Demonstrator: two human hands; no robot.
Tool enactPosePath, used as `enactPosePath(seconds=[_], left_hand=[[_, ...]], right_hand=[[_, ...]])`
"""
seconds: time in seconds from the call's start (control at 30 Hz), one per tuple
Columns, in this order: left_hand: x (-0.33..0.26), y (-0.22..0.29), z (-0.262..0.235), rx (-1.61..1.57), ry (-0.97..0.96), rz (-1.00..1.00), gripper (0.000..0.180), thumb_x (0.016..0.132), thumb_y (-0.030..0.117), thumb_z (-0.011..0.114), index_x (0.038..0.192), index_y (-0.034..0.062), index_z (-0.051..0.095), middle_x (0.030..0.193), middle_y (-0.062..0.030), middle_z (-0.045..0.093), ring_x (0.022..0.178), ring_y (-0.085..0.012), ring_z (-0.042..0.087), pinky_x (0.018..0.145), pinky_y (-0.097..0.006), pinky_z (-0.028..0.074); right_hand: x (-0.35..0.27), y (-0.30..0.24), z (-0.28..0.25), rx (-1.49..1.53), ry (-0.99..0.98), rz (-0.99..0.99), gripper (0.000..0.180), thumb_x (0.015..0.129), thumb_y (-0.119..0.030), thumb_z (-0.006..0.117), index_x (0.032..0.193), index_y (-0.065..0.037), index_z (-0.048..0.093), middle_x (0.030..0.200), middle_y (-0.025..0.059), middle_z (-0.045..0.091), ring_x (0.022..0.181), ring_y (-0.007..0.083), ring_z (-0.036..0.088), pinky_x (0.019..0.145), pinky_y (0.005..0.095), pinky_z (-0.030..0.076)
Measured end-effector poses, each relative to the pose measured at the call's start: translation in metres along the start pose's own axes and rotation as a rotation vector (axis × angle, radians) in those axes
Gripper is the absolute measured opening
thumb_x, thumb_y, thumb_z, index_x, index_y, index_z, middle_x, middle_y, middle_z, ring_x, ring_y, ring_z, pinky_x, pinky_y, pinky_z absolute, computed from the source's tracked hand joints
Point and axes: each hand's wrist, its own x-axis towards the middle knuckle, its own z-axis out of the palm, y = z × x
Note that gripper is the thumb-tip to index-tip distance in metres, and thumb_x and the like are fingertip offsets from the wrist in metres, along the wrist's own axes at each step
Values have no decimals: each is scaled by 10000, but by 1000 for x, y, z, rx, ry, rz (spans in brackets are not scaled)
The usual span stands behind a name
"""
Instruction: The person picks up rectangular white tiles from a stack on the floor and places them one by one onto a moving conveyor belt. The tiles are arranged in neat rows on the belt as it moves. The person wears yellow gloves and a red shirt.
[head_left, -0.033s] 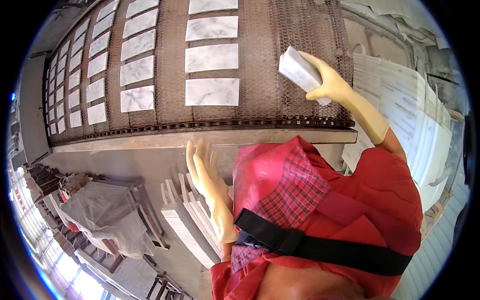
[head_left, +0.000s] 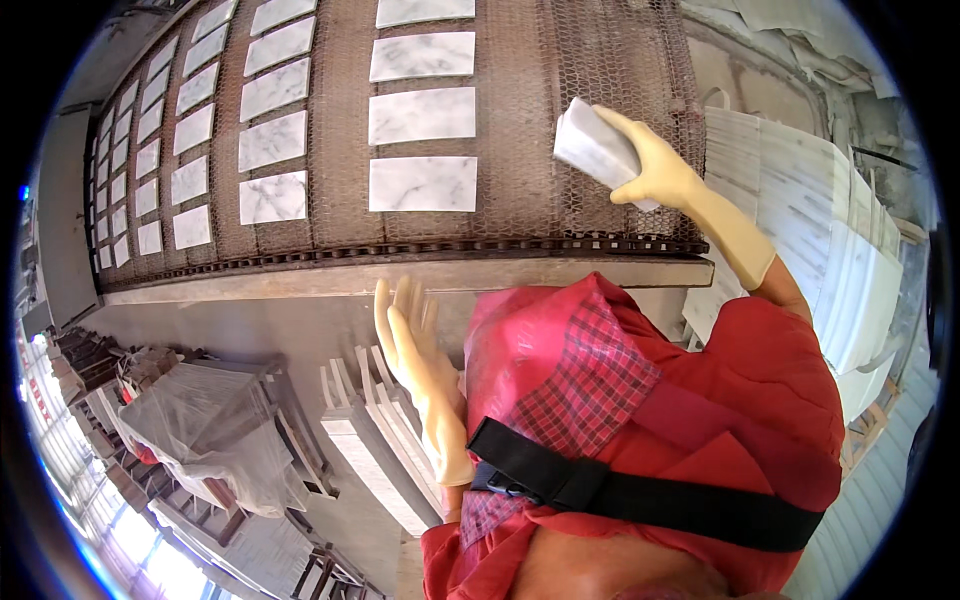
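Note:
My right hand [head_left: 655, 172], in a yellow rubber glove, grips a small stack of white marble tiles [head_left: 598, 145] over the right end of a brown wire-mesh conveyor belt [head_left: 530, 120]. Thumb and fingers clasp the stack's right part, and it is tilted. Also gloved, my left hand [head_left: 408, 330] is raised in front of the belt's near wooden rail [head_left: 420, 275], its fingers stretched out and holding nothing. Grey-veined marble tiles lie flat on the mesh in rows; the nearest tile [head_left: 423, 184] is left of the held stack.
Large white marble slabs [head_left: 800, 200] lean at the right of the belt. Thick pale slabs [head_left: 375, 450] stand on the floor below my left hand. Farther left, plastic sheeting [head_left: 200, 420] covers a pile. A chain [head_left: 400, 250] runs along the belt's near edge.
The tiles on the belt have shifted very slightly left. My right hand and its stack have moved a little left and nearer. My left hand stays almost in place.

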Motion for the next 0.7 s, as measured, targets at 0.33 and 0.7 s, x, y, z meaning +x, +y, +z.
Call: enactPosePath(seconds=[0.33, 0.7], left_hand=[[9, -8, 7, -53, -49, -18, 623, 1193, 399, 476, 1698, 54, 360, 1646, -304, 482, 1549, -442, 467, 1295, -568, 384], [14, -14, 11, -50, -105, -30, 622, 1198, 396, 453, 1690, 26, 370, 1624, -329, 498, 1543, -464, 469, 1291, -580, 382]], right_hand=[[-2, 17, 38, -663, -45, -142, 1236, 630, -82, 931, 1713, -184, 345, 1270, 191, 650, 1166, 407, 654, 1022, 502, 526], [7, 12, 24, -690, -123, -137, 1273, 627, -142, 987, 1721, -191, 337, 1296, 190, 653, 1191, 412, 653, 1078, 508, 516]])
